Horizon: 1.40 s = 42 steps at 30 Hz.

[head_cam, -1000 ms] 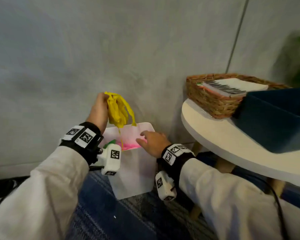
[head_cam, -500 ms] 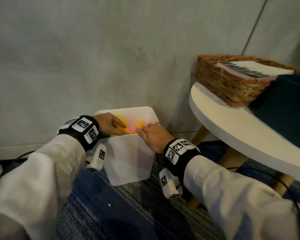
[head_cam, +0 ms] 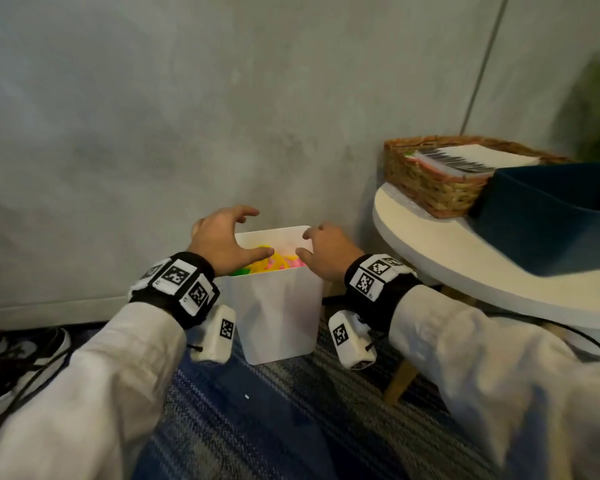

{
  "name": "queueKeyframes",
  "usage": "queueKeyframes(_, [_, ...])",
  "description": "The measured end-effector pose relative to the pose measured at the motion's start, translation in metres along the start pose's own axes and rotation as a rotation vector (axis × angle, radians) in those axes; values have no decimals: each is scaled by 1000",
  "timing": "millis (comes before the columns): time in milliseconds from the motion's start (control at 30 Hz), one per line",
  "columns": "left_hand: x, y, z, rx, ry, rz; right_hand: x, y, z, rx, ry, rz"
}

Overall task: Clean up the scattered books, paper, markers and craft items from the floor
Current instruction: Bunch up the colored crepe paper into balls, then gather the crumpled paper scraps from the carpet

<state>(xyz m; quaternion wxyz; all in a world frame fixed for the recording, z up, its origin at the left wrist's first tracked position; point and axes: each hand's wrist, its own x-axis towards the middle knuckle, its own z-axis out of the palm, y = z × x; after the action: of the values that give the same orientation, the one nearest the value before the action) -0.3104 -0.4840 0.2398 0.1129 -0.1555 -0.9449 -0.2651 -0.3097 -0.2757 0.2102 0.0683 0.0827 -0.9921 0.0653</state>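
A white bin (head_cam: 278,317) stands on the carpeted floor (head_cam: 274,427) against the wall, with yellow, pink and green craft items (head_cam: 274,263) inside. The left hand (head_cam: 222,244) hovers over its left rim, fingers spread and released, holding nothing. The right hand (head_cam: 326,254) sits at the right rim; I cannot tell whether it grips. Beside it, a round desk (head_cam: 465,258) carries a wicker basket (head_cam: 430,185).

Head-worn camera faces forward and down, near the white bin (head_cam: 278,317)
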Motion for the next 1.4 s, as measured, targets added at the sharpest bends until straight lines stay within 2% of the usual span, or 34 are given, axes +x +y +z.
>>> queueKeyframes(133, [-18,50,-11,-114,98,112,-63,6,-68,80,167,32])
queueKeyframes(233, [-30,102,-6,-244,97,236,-124,31,-117,71,256,89])
queueKeyframes(467, [-65,248,46,-350,11,627,-285,111,-183,131,194,227])
queueKeyframes(567, [-92,318,75,-378,-85,819,-357,149,-185,122,143,331])
queueKeyframes(767, [-148,414,159,-391,-462,962,-474,222,-153,130,-3,650])
queueKeyframes(900, [-175,445,226,-369,-658,912,-523,256,-108,174,-82,809])
queueKeyframes(1000, [-197,459,283,-382,-821,773,-553,282,-61,224,-158,936])
queueKeyframes(1200, [-229,428,374,-267,-1073,610,-579,296,48,335,-267,1052])
queueKeyframes(1400, [-224,368,407,-275,-1103,418,-582,289,131,340,-348,1066])
